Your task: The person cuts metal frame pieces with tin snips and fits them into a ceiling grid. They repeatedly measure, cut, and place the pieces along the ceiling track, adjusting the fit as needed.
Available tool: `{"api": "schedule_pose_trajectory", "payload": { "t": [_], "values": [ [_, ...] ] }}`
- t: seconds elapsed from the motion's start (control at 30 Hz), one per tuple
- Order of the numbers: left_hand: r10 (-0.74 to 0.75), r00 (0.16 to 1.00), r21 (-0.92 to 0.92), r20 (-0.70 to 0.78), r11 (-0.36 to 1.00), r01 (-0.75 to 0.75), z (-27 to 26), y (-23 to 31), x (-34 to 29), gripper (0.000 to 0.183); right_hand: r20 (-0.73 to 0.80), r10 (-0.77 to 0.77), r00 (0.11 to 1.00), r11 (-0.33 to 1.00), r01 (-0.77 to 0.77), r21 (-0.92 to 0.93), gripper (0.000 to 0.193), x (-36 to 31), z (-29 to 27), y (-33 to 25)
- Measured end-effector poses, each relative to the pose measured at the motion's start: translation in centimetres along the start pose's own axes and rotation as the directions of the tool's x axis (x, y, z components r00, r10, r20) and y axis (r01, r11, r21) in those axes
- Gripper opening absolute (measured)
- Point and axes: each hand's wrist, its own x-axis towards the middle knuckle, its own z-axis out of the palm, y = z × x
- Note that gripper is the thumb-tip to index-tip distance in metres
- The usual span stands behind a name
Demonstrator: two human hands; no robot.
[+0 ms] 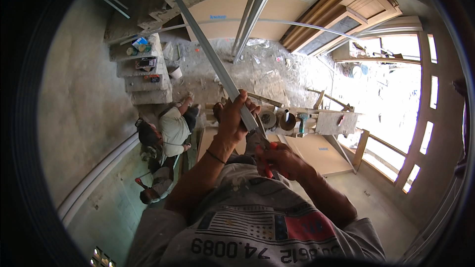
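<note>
A long grey metal stud (210,54) slants from the upper middle down to my chest. My left hand (230,122) is wrapped round it near its lower end. Close to that end, my right hand (288,162) is closed on snips with red handles (268,172). Their jaws are at the stud's lower end, but I cannot make out whether they bite into the metal. Just beyond my hands, a plank bench (324,122) holds a round container (267,118), a brown bucket (287,120) and a teal cordless drill (302,122).
Two people crouch at the left, one in a pale shirt (174,131), the other lower down (159,184). Concrete steps (148,96) carry tools and cans. Upright metal studs (252,17), plasterboard (208,24) and wooden doors (336,24) stand at the far side. Debris litters the floor (213,81).
</note>
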Motion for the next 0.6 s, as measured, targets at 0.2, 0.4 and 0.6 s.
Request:
{"api": "schedule_pose_trajectory", "payload": {
  "t": [0.2,0.4,0.6],
  "values": [
    [0.019,1.0,0.101,0.004,0.995,-0.019,-0.1,-0.6,-2.9,0.016,-0.049,-0.142,0.989,0.728,0.071,-0.682,0.026,-2.4,-2.6,-0.3],
    [0.074,0.997,0.067,-0.001,0.995,-0.074,0.1,-2.3,-4.6,0.019,0.08,-0.132,0.988,0.035,0.085,-0.996,0.045,-7.5,-7.8,-5.4],
    [0.099,0.995,0.389,-0.024,0.918,-0.082,-1.8,-5.6,-4.1,0.02,-0.047,-0.61,0.791,0.151,0.058,-0.987,0.053,-4.3,-6.1,-13.0]
  ]
}}
